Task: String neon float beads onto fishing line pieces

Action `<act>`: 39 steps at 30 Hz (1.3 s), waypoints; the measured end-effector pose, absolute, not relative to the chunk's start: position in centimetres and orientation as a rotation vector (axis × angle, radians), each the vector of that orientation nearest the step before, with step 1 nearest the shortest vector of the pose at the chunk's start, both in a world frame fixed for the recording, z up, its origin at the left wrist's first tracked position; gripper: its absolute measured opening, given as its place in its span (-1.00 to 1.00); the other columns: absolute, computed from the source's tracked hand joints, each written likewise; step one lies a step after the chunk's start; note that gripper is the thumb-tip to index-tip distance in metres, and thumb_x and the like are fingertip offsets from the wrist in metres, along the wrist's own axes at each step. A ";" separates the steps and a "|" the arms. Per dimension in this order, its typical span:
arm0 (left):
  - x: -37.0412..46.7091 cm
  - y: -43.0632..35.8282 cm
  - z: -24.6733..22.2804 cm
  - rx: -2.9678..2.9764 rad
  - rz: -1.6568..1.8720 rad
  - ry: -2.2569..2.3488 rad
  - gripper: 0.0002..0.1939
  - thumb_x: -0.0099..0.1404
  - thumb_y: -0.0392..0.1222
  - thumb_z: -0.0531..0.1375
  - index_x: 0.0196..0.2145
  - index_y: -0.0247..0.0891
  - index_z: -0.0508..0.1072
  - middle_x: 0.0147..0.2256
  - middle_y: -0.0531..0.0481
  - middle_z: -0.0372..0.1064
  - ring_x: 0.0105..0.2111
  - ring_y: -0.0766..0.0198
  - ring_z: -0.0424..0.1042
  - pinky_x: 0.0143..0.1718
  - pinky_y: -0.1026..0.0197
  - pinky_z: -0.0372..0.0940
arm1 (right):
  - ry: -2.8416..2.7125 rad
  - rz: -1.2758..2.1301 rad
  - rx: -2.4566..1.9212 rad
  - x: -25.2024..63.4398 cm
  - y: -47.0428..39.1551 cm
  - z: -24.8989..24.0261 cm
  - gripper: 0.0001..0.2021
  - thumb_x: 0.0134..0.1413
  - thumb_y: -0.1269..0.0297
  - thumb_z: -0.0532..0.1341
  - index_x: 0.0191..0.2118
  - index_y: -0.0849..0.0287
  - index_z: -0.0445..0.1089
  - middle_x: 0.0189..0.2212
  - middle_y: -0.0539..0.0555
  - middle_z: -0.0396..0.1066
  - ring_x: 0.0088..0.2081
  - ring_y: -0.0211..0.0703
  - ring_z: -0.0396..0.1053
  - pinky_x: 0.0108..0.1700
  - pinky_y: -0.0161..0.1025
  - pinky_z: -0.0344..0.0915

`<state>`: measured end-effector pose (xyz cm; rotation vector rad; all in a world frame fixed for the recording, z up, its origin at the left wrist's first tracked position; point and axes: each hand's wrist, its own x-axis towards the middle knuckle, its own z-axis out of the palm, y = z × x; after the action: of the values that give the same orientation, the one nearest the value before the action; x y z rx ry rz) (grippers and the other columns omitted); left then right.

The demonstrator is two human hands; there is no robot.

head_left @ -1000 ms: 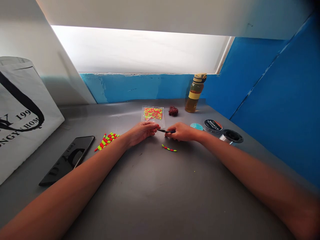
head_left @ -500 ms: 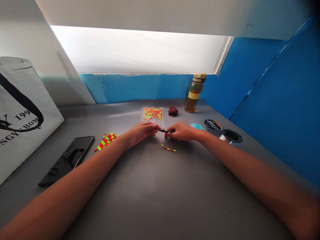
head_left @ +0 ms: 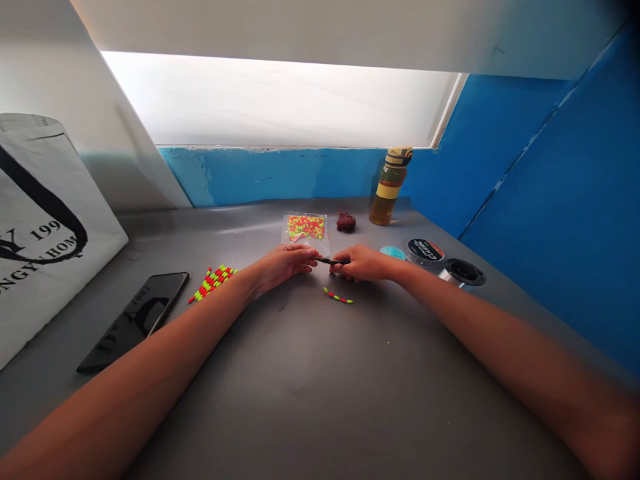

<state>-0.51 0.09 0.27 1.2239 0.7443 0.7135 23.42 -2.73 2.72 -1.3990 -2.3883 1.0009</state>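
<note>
My left hand (head_left: 289, 265) is closed in a pinch on a thin clear line, which hangs faintly below the fingers. A tiny red spot shows at its fingertips. In my right hand (head_left: 361, 261) is a slim dark tool (head_left: 327, 261), scissors or small pliers; I cannot tell which. The tool's tip points left and reaches the left fingertips. Just below the hands, a short string of red and yellow-green oval beads (head_left: 339, 297) lies on the grey table (head_left: 320, 387). Behind them is a clear bag of loose beads (head_left: 306, 227).
More bead strings (head_left: 213, 284) lie beside my left forearm, near a black phone (head_left: 135, 320). A white bag (head_left: 45, 220) stands at the left. Further back are a dark red cord bundle (head_left: 346, 223) and a bottle (head_left: 389, 190). Line spools (head_left: 464, 272) sit at the right.
Both hands stay almost in place, the tool's tip still at my left fingertips. The short bead string has shifted very slightly.
</note>
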 end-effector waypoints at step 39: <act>0.0 -0.1 0.6 1.158 0.976 0.787 -0.68 0.11 -0.09 0.42 -0.23 -0.28 0.53 -0.16 -0.15 0.52 -0.13 0.17 0.49 0.00 0.06 0.31 | -2.294 1.268 -1.610 20.2 -7.7 5.7 -0.65 0.09 0.41 0.15 0.03 0.14 0.29 -0.41 0.08 0.51 -0.52 -0.11 0.44 -0.45 -0.21 0.26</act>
<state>-0.03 -0.07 0.57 1.1583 0.7867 0.9762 20.25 -7.72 5.65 -1.6096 -2.2944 1.2684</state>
